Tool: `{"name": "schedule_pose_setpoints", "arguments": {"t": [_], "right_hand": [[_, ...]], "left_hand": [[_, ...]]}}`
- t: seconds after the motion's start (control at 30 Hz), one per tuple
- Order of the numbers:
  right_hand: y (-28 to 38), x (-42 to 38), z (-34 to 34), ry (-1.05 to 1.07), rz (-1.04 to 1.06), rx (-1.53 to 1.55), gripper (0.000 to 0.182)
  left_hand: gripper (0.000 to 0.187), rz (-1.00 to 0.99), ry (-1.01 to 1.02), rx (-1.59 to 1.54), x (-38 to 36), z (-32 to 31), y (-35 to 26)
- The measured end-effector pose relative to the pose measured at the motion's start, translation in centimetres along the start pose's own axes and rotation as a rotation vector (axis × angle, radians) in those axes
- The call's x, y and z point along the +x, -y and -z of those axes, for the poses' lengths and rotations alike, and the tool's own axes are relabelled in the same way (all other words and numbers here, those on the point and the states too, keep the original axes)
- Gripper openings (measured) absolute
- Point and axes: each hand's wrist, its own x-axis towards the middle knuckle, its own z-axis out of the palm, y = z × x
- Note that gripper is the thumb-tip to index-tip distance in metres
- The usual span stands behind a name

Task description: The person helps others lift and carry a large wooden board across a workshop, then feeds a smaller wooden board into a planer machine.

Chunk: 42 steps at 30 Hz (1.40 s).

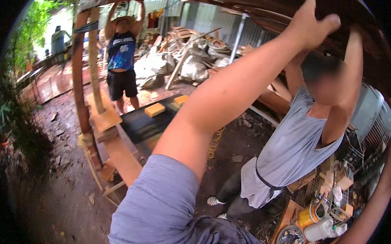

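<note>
A dark curved wooden beam (235, 5) runs overhead across the top of the view. My left hand (312, 23) is raised and grips its underside, fingers curled on the wood, with my arm stretching up from my grey-blue sleeve. Along the right edge only my right forearm (373, 208) shows, going up out of view, so that hand is hidden. A person in a grey shirt and apron (290, 152) stands right beside me with both arms up on the same beam. Farther left, a person in a blue jersey (121, 53) also holds the frame overhead.
A curved wooden post (77, 73) drops to planks (119, 158) on the muddy ground. Two yellow blocks (154, 109) lie on a dark sheet. A heap of scrap wood and sacks (194, 56) sits behind. A crate of tape rolls and bottles (318, 219) stands at the lower right.
</note>
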Motion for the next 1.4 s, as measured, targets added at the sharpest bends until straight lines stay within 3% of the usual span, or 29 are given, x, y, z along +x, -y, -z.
{"name": "schedule_pose_setpoints", "arguments": {"t": [0.03, 0.1, 0.13, 0.2, 0.23, 0.33, 0.37, 0.4, 0.47, 0.5, 0.53, 0.57, 0.67, 0.7, 0.73, 0.83, 0.9, 1.0, 1.13, 1.2, 1.27, 1.3, 1.33, 1.4], "right_hand": [[1.1, 0.1, 1.0, -0.008, -0.003, 0.032, 0.058], [2.6, -0.2, 3.0, 0.225, -0.060, 0.042, 0.049], [2.4, -0.4, 1.9, 0.224, -0.063, 0.072, 0.049], [2.2, -0.4, -0.7, -0.016, -0.020, 0.034, 0.043], [2.5, -0.4, -0.9, -0.022, -0.023, 0.055, 0.043], [5.5, -1.0, -0.2, -0.145, -0.027, 0.209, 0.046], [6.1, -1.4, -0.8, -0.226, 0.068, 0.333, 0.045], [7.0, -2.1, -1.5, -0.305, 0.161, 0.456, 0.044], [9.6, -6.2, -5.6, -0.281, 0.128, 0.602, 0.047], [13.5, -8.6, -1.0, -0.252, 0.106, 0.732, 0.045], [16.7, -12.3, 3.0, -0.148, 0.124, 0.883, 0.044], [19.9, -16.1, 6.9, -0.041, 0.126, 1.035, 0.044], [28.2, -27.0, 18.9, 0.470, 0.099, 1.289, 0.046], [30.7, -30.1, 21.9, 0.687, 0.117, 1.442, 0.046], [33.3, -33.0, 25.2, 0.861, 0.087, 1.479, 0.047], [41.4, -42.1, 34.0, 1.247, -0.281, 1.644, 0.048], [46.0, -47.5, 39.4, 1.545, -0.756, 1.758, 0.049], [48.5, -47.7, 44.1, 1.636, -0.823, 1.868, 0.047], [48.9, -44.3, 43.0, 1.652, -0.814, 2.028, 0.044], [49.7, -43.5, 40.4, 1.667, -0.724, 2.133, 0.044], [52.3, -43.9, 38.7, 1.741, -0.726, 2.222, 0.043], [53.3, -42.6, 39.2, 1.714, -0.570, 2.202, 0.042], [54.8, -40.9, 39.9, 1.656, -0.436, 2.187, 0.042], [57.7, -37.9, 43.6, 1.676, -0.433, 2.240, 0.042]], "left_hand": [[0.101, -0.154, 0.076, 0.034, -2.6, 1.3, -0.1], [0.089, -0.038, 0.238, 0.289, -9.4, 2.4, -0.8], [0.092, 0.029, 0.370, 0.345, -13.3, 3.2, -3.0], [0.089, 0.187, 0.632, 0.391, -21.0, 4.8, -6.4], [0.087, 0.251, 0.705, 0.396, -25.3, 5.4, -7.3], [0.081, 0.801, 0.777, 0.338, -37.8, 7.7, -12.0], [0.079, 0.910, 0.733, 0.287, -42.9, 8.8, -13.1], [0.078, 1.167, 0.714, 0.239, -46.8, 9.5, -15.2], [0.080, 1.350, 0.722, 0.194, -57.3, 11.2, -18.7], [0.081, 1.504, 0.776, 0.119, -58.9, 11.7, -21.2], [0.079, 1.528, 0.909, 0.161, -63.2, 12.4, -22.7], [0.081, 1.747, 0.753, -0.069, -61.6, 12.2, -25.3], [0.077, 1.738, 0.913, -0.133, -67.3, 15.3, -26.5], [0.074, 1.613, 0.879, -0.097, -68.5, 16.7, -26.6], [0.074, 1.620, 0.889, -0.098, -67.7, 17.8, -27.1], [0.073, 1.630, 0.791, -0.043, -62.9, 23.0, -26.9], [0.070, 1.568, 0.765, 0.018, -62.1, 25.9, -28.0], [0.069, 1.640, 0.709, -0.140, -60.5, 30.5, -29.4], [0.065, 1.663, 0.599, -0.030, -60.0, 32.4, -33.5], [0.064, 1.661, 0.411, -0.055, -60.3, 32.5, -36.1], [0.061, 1.666, 0.030, 0.032, -62.2, 32.4, -39.5], [0.058, 1.712, -0.144, 0.084, -63.0, 32.6, -41.6], [0.058, 1.727, -0.160, 0.092, -63.8, 33.3, -43.8], [0.057, 1.816, -0.065, 0.256, -67.0, 34.6, -48.5]]}}
